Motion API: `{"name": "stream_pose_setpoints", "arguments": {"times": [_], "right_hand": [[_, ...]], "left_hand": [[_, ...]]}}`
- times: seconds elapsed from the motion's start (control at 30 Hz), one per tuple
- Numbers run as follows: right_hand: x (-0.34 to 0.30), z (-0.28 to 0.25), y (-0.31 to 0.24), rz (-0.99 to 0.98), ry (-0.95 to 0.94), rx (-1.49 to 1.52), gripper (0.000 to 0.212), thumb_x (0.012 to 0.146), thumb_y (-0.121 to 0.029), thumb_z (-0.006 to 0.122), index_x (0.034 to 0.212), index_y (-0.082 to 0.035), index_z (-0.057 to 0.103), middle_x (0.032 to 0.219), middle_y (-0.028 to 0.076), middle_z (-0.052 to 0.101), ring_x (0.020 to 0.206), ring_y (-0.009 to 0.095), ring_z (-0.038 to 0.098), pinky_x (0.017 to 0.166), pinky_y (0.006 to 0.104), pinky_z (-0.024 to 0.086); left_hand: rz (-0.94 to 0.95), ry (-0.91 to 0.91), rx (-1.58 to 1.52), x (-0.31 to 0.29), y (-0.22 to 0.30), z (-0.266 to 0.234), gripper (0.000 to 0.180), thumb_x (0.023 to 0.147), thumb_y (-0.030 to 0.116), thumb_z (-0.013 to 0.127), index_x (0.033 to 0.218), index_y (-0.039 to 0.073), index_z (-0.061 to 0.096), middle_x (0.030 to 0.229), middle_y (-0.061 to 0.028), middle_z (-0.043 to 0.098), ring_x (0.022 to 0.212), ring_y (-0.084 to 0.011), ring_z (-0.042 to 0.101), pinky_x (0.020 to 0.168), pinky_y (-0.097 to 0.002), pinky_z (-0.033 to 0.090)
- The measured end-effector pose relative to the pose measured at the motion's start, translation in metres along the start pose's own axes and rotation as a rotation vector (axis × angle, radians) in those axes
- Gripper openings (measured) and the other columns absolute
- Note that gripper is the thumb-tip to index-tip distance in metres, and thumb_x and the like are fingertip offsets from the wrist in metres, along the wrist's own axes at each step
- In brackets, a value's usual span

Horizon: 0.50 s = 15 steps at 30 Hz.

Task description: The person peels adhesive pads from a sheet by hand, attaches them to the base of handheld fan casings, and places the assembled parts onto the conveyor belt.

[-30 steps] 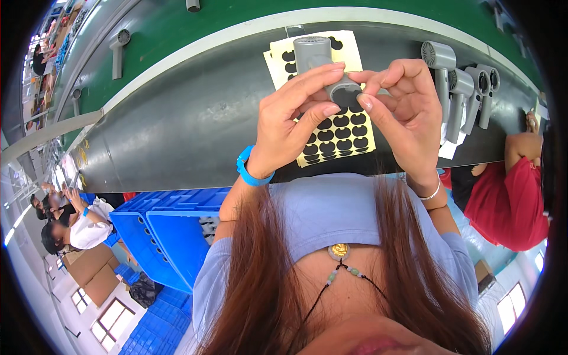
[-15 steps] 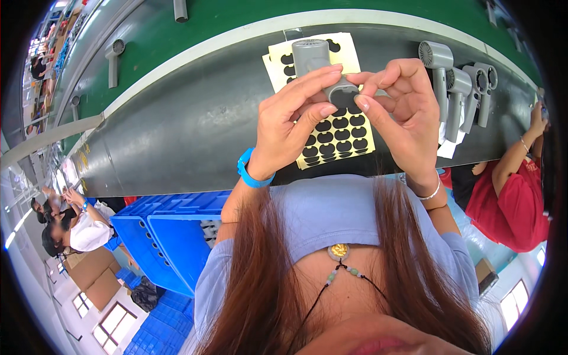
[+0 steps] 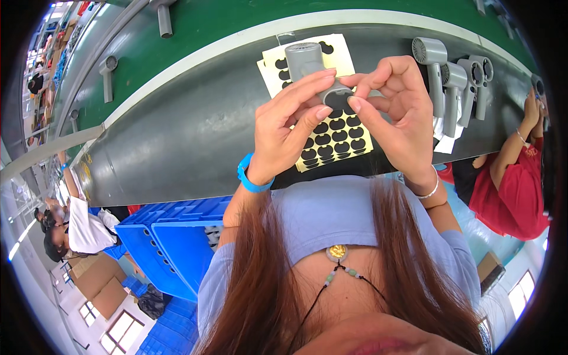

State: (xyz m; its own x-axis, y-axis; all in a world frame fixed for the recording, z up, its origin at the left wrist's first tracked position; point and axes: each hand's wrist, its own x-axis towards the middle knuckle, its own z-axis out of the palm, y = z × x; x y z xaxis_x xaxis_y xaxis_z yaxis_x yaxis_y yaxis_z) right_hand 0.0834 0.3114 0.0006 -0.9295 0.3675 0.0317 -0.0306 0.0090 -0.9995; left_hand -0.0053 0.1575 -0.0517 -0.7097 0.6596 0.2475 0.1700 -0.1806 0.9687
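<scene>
A grey hair-dryer body [image 3: 307, 68] is held up between both hands above the dark grey workbench [image 3: 177, 136]. My left hand [image 3: 290, 130] grips its lower end with the fingers curled round it. My right hand [image 3: 396, 112] pinches the same end from the right, thumb and forefinger at the rim. Under the hands lie yellow sheets of black round stickers [image 3: 334, 133], partly hidden by my fingers. A blue band sits on my left wrist.
Several grey hair-dryer bodies [image 3: 452, 83] stand at the bench's right. More lie on the green conveyor belt [image 3: 195, 35] beyond. Blue crates [image 3: 165, 242] stand below the bench at left. A person in red [image 3: 515, 177] works at right, another person sits at lower left.
Both hands stay on the hair-dryer body, with the fingers shifting slightly at its end. The person in red has raised an arm to the bench.
</scene>
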Motion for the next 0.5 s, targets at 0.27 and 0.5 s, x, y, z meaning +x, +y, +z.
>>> {"name": "stream_pose_setpoints", "arguments": {"times": [0.27, 0.5], "right_hand": [[0.0013, -0.0002, -0.0003, -0.017, 0.0, -0.025, 0.031, 0.082, 0.011, 0.06, 0.103, -0.004, 0.042, 0.091, 0.006, 0.057, 0.103, 0.019, 0.061, 0.08, 0.0267, 0.053], [0.0017, -0.0013, 0.0007, 0.008, -0.008, 0.066, 0.033, 0.081, 0.011, 0.06, 0.103, -0.005, 0.041, 0.09, 0.006, 0.057, 0.104, 0.019, 0.061, 0.082, 0.0268, 0.052]], "left_hand": [[-0.027, -0.009, -0.031, 0.0001, 0.0007, 0.0004, 0.032, 0.087, 0.0, 0.063, 0.119, -0.001, 0.061, 0.122, -0.0138, 0.06, 0.078, -0.0102, 0.059, 0.067, -0.0224, 0.052], [-0.037, -0.013, -0.135, 0.001, 0.0021, 0.0005, 0.028, 0.093, 0.004, 0.055, 0.12, -0.002, 0.059, 0.125, -0.0165, 0.057, 0.092, -0.0166, 0.063, 0.078, -0.0284, 0.056]]}}
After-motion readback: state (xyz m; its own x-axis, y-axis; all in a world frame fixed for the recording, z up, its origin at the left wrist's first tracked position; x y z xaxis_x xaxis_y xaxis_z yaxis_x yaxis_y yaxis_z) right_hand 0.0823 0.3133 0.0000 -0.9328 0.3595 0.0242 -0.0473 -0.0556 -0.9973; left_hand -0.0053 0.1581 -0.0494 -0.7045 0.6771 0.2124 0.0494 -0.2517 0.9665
